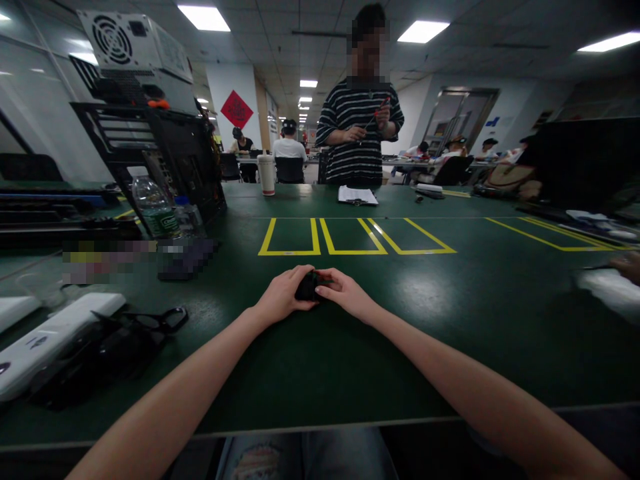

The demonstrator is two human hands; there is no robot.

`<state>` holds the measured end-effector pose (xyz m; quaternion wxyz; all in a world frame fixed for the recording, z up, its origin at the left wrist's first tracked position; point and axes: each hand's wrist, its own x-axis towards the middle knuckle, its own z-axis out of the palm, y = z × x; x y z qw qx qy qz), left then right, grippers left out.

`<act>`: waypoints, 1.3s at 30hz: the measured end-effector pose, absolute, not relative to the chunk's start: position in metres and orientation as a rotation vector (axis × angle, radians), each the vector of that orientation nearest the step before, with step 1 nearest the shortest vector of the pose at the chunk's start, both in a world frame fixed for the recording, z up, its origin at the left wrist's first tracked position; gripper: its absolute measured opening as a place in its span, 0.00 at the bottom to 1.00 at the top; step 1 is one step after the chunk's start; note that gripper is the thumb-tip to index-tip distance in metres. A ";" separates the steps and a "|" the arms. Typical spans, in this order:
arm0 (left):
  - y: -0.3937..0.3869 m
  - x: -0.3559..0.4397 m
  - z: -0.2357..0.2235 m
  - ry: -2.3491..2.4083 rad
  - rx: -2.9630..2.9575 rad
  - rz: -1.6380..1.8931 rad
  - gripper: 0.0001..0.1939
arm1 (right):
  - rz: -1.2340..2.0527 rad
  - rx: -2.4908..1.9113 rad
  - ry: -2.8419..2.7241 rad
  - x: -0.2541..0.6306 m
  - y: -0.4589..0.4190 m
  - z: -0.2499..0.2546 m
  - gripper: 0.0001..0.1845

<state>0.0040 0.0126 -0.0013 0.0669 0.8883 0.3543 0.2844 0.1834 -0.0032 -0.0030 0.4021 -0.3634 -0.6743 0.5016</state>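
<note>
Between my two hands sits a small black object (306,287), too dark and partly covered for its kind to show. My left hand (286,293) wraps round its left side, thumb in front and fingers over the back. From the right, my right hand (346,293) pinches at the object's right edge with thumb and fingertips. Both hands are low over the green tabletop (320,360), in front of the yellow tape outlines (357,252).
At left stand an open computer case (175,147) with a power supply (135,53) on top, water bottles (154,203), a white power strip (55,340) and black glasses (173,320). A clipboard (357,195) and paper cup (267,175) lie farther back. Across the table stands a person (360,133).
</note>
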 end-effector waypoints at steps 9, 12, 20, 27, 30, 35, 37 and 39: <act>0.013 0.004 -0.002 1.056 2.692 0.873 0.31 | 1.236 -0.871 -1.691 0.181 -0.006 -0.005 0.13; 0.013 0.004 -0.002 1.056 2.698 0.865 0.31 | 1.237 -0.885 -1.683 0.180 -0.004 -0.007 0.12; 0.013 0.003 -0.001 1.065 2.693 0.843 0.30 | 1.283 -0.921 -1.709 0.184 -0.002 -0.009 0.17; 0.012 0.004 0.000 1.058 2.690 0.862 0.30 | 1.230 -0.898 -1.683 0.181 -0.005 -0.007 0.12; 0.012 0.003 -0.001 1.062 2.688 0.868 0.30 | 1.209 -0.937 -1.684 0.180 -0.003 -0.007 0.13; 0.013 0.004 -0.001 1.069 2.682 0.865 0.30 | 1.258 -0.912 -1.704 0.182 -0.001 -0.008 0.14; 0.013 0.004 -0.001 1.073 2.680 0.861 0.30 | 1.280 -0.869 -1.697 0.183 -0.002 -0.008 0.16; 0.013 0.004 -0.001 1.076 2.677 0.859 0.30 | 1.289 -0.851 -1.677 0.183 -0.003 -0.008 0.17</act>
